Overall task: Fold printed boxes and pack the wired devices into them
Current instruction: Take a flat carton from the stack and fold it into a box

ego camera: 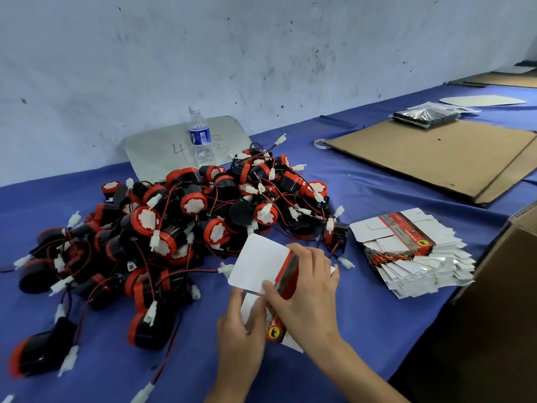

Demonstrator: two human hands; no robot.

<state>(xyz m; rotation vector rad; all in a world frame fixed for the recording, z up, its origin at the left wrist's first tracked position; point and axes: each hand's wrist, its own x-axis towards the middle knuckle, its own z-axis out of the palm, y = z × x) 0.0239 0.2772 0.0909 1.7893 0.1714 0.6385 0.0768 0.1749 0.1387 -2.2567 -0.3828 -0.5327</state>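
Observation:
A printed box (257, 264), white inside with red and black print, is held half-formed above the blue table (363, 181). My left hand (241, 327) grips its near lower end. My right hand (308, 289) curls over its printed side and pinches a flap with the thumb. A big heap of black and red wired devices (174, 228) with white connectors lies to the left. A fanned stack of flat printed boxes (412, 251) sits to the right.
A water bottle (200, 138) stands behind the heap on a grey board (151, 149). Flat brown cardboard (436, 158) lies at the back right with a tape roll (319, 143) and a black bagged bundle (424, 116). A brown carton (494, 301) stands at the right edge.

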